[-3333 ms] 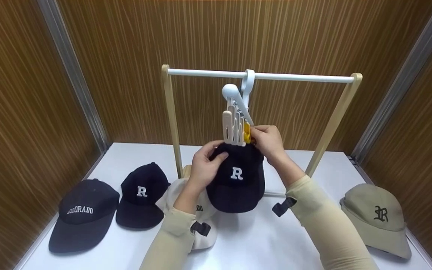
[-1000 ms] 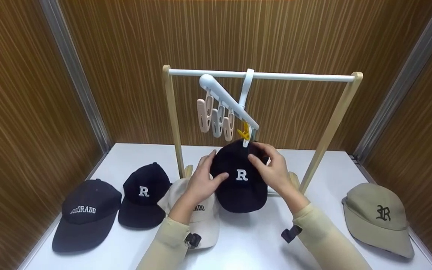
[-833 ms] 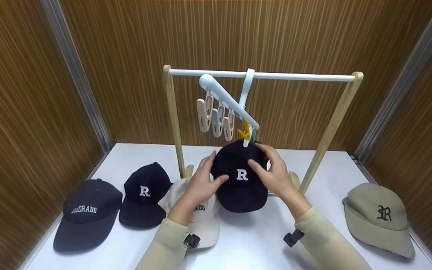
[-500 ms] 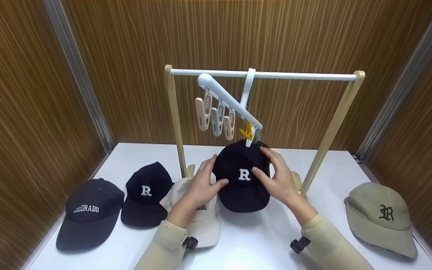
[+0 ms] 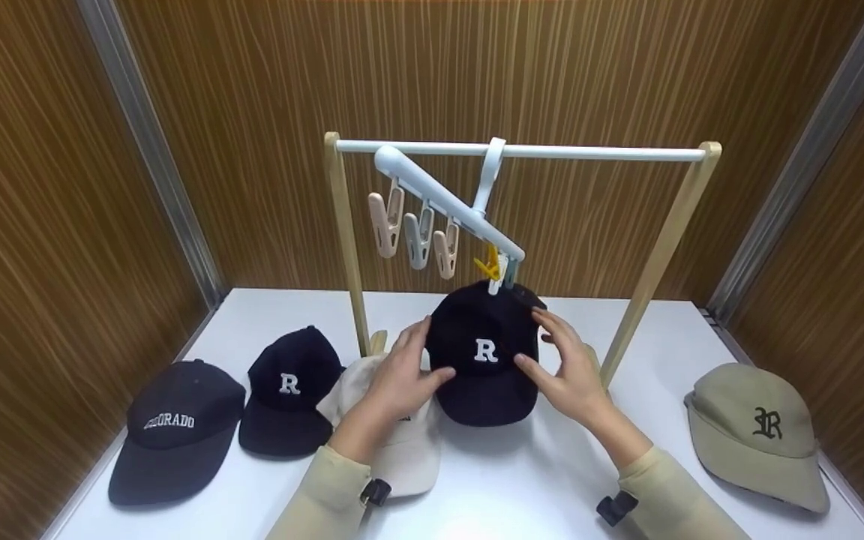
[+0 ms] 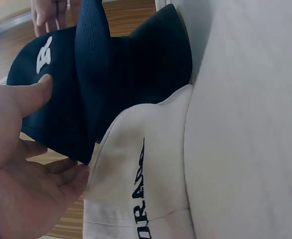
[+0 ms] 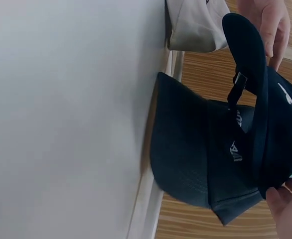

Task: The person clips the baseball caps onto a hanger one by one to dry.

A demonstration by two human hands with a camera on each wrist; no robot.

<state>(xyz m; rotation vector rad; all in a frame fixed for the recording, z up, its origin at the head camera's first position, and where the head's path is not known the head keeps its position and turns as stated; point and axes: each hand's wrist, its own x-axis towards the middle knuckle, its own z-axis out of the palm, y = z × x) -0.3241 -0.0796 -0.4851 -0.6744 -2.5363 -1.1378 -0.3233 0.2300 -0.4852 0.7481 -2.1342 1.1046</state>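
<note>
A navy cap [image 5: 485, 390] with a white R hangs from a white clip [image 5: 496, 284] on a pale blue hanger [image 5: 439, 193]. My left hand [image 5: 402, 375] stands at its left side, thumb on the front and fingers behind the edge. Beside its right side is my right hand [image 5: 568, 367], thumb and fingers spread, fingertips at the edge. In the right wrist view a second dark cap [image 7: 183, 144] shows beyond the first cap's brim [image 7: 260, 129], with white lettering. The hanger's left half carries two pinkish clips and a grey clip [image 5: 418, 240]; a yellow clip [image 5: 489, 264] is near the white one.
The hanger hooks over the white rod [image 5: 604, 153] of a wooden-legged rack. On the white table [image 5: 499, 487] lie a COLORADO cap [image 5: 169, 442], another navy R cap [image 5: 286, 405] and a cream cap [image 5: 406, 465] at left. An olive cap [image 5: 754, 435] lies at right.
The right hand has left the clip area and moved down and away from the cap's front. The left hand has slid lower. The hanger has turned, its left end swinging further left.
</note>
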